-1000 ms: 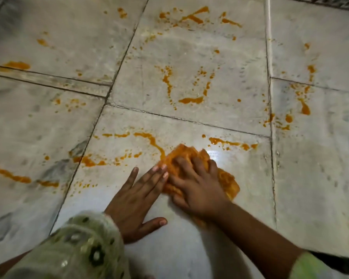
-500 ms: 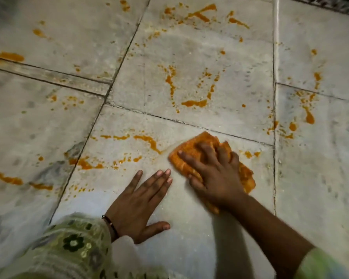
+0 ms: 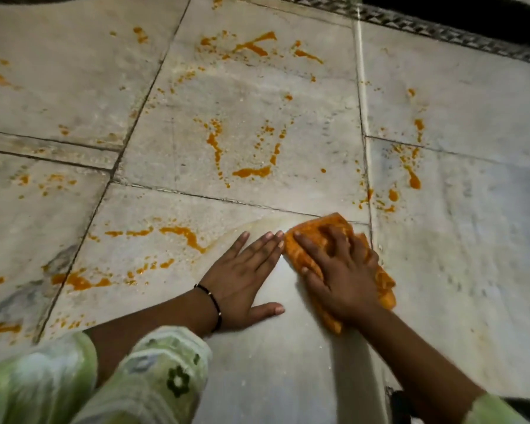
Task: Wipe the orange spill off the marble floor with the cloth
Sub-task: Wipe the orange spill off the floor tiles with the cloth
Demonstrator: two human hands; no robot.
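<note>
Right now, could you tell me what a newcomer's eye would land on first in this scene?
First the orange spill, splashed in streaks and drops across most of the marble floor. Next, near the middle, the right hand presses an orange-stained cloth flat at a tile corner, with a smeared arc to its left. The left hand rests flat on the floor beside it.

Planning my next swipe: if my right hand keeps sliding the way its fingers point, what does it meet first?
The right hand points up-left; past the cloth, the tile seam likely comes first, then the orange streak.
</note>
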